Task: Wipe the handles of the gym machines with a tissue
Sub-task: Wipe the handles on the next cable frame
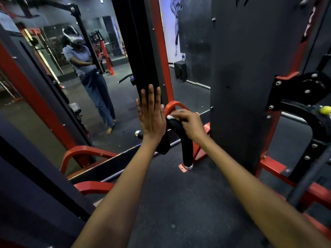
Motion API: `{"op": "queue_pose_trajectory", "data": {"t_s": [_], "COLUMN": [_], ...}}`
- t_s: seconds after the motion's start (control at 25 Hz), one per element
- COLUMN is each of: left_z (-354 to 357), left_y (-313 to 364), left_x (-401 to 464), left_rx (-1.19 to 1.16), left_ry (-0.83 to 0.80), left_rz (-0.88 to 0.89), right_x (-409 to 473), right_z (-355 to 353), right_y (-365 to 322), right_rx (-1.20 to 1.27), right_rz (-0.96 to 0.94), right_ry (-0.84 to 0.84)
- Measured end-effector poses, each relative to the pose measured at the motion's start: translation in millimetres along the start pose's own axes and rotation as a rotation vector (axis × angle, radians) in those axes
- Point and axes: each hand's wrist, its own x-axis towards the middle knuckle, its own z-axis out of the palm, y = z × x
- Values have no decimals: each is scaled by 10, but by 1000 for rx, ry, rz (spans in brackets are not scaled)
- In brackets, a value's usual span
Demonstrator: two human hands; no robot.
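Observation:
A curved black padded handle (184,140) arches down from a red frame tube (174,104) to a silver end cap near the floor. My right hand (189,122) grips the top of this handle with a white tissue (170,116) pinched under its fingers; only a small corner of the tissue shows. My left hand (151,113) lies flat with straight fingers against a black upright post (143,59) just left of the handle. A second handle end with a silver cap (138,134) pokes out below my left hand.
A big wall mirror (71,77) fills the left, reflecting a standing person and other machines. A tall black weight-stack cover (250,86) stands right of the handle. A black pulley bracket with a yellow knob (325,110) sits at far right. Dark rubber floor (179,203) lies below.

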Motion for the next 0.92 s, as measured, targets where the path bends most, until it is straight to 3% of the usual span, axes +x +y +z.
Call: {"op": "queue_pose_trajectory", "data": {"t_s": [0.2, 0.28, 0.36, 0.48, 0.64, 0.72, 0.84, 0.92], "left_z": [-4, 0, 2, 15, 22, 2, -20, -20], "left_y": [-75, -67, -62, -68, -88, -75, -67, -77], "left_x": [-51, -68, -71, -55, -72, -73, -72, -90], "left_rx": [-9, -43, -72, -33, -42, -67, -109, -91], "left_ry": [22, 31, 19, 4, 12, -1, -37, -30], "left_rz": [16, 12, 4, -7, -7, -2, -10, -4], "right_x": [-663, -618, -241, 242, -249, -738, -1347, -1306], "right_z": [-203, -224, -145, 14, 10, -5, 61, 73], "right_y": [498, 468, 205, -161, -17, 275, 647, 593], "right_rx": [59, 77, 50, -148, -234, -242, -320, -323], "right_rz": [327, 351, 225, 32, -262, -297, -223, -253], "right_ry": [-29, 5, -3, -180, 33, 105, 75, 181]}}
